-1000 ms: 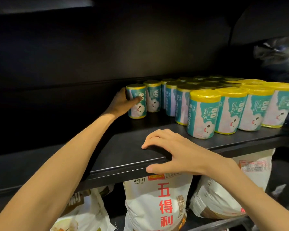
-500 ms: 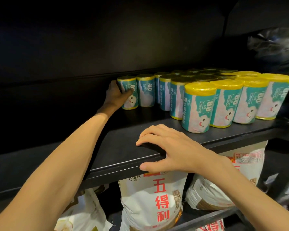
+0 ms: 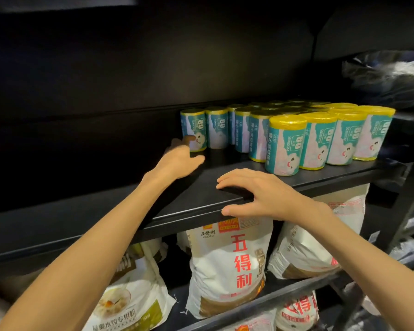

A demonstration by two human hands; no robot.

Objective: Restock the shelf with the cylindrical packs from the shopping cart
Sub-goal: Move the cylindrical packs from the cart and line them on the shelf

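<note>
A black metal shelf (image 3: 120, 211) runs across the view, its upper board carrying a cluster of upright cylindrical packs (image 3: 285, 144) with teal-and-white printed wrappers, yellow tops and a large "80" on the label. They stand in rows touching one another on the right half of the board; those at the back sink into shadow and cannot be counted. Below the board sit large white flour sacks with red characters (image 3: 230, 266), partly cut off by the frame's lower edge. The right hand (image 3: 268, 197) rests on the shelf's front lip, fingers spread flat and thumb under the edge. The left hand (image 3: 179, 158) lies loose with relaxed fingers, fingertips at the base of the leftmost pack (image 3: 193, 129), gripping nothing. A dark crinkled bag (image 3: 387, 77) at the upper right is hard to make out.
</note>
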